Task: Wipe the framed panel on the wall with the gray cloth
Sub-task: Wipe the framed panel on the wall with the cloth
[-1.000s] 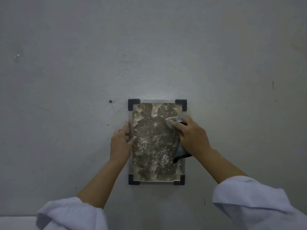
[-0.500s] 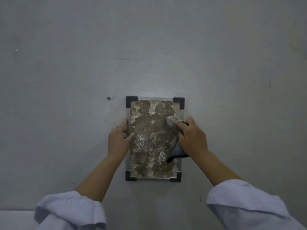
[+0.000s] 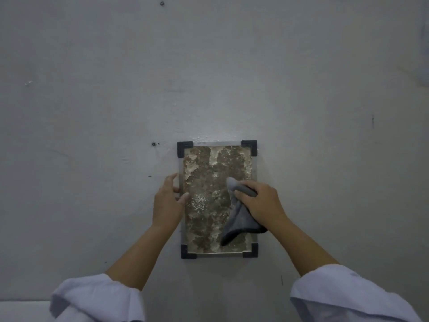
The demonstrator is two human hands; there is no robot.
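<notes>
A framed panel [image 3: 204,168] hangs on the wall, with black corner pieces, a thin metal frame and a mottled brown and whitish surface. My right hand [image 3: 262,203] presses a gray cloth [image 3: 241,217] against the panel's right half, about mid-height; the cloth's loose end hangs down toward the lower right corner. My left hand [image 3: 167,203] rests against the panel's left edge, thumb on the surface and fingers on the frame and wall. A patch of white specks [image 3: 199,203] lies just right of that thumb.
The gray wall [image 3: 325,135] surrounds the panel, with a small screw hole [image 3: 153,143] to its upper left and another mark [image 3: 162,3] near the top. White sleeves [image 3: 343,296] cover both forearms at the bottom.
My right hand has slid the cloth down from the panel's upper right area to mid-height. My left hand has stayed on the left edge.
</notes>
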